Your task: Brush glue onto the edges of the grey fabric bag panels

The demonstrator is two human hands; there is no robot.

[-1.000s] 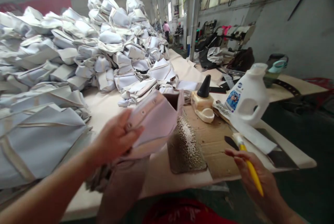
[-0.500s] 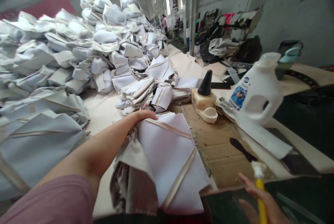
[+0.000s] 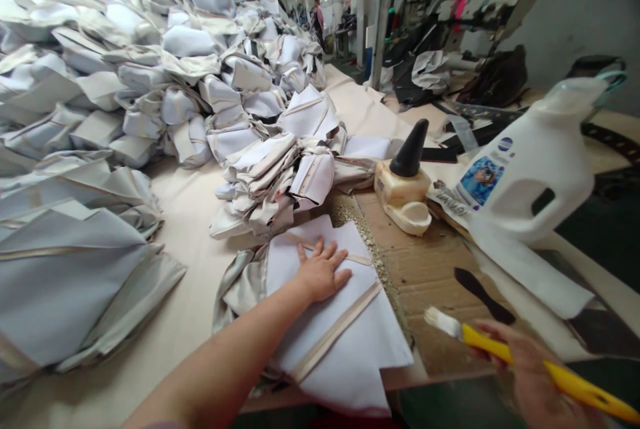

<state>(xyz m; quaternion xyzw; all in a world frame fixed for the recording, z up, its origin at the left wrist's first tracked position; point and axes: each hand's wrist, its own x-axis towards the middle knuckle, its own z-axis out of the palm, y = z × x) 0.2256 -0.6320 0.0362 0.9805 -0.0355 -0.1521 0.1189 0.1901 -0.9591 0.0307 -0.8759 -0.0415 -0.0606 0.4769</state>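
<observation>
Pressing down on a flat piece of white cloth, the left hand lies on top of it with its fingers spread wide apart. A tan strip runs across the cloth, and a gray, shiny edge of the same bundle sticks out on the left. The cloth lies on the pale table, and part of it touches the edge of a brown cardboard sheet.

The right hand holds a brush with a yellow handle and white bristles. Its fingers are curled around the handle, and the bristles point left over the cardboard. A flat black scraper lies near the bristles, on a white strip of paper.

A speckled, crusty strip runs along the cardboard edge, just beside the white cloth. Past it stands a cream pot with a black cone on top. A big white plastic jug with a handle sits to the right of the pot.

A huge heap of folded cloth pieces fills the left side of the table. Far down the room, a person stands near the wall.
</observation>
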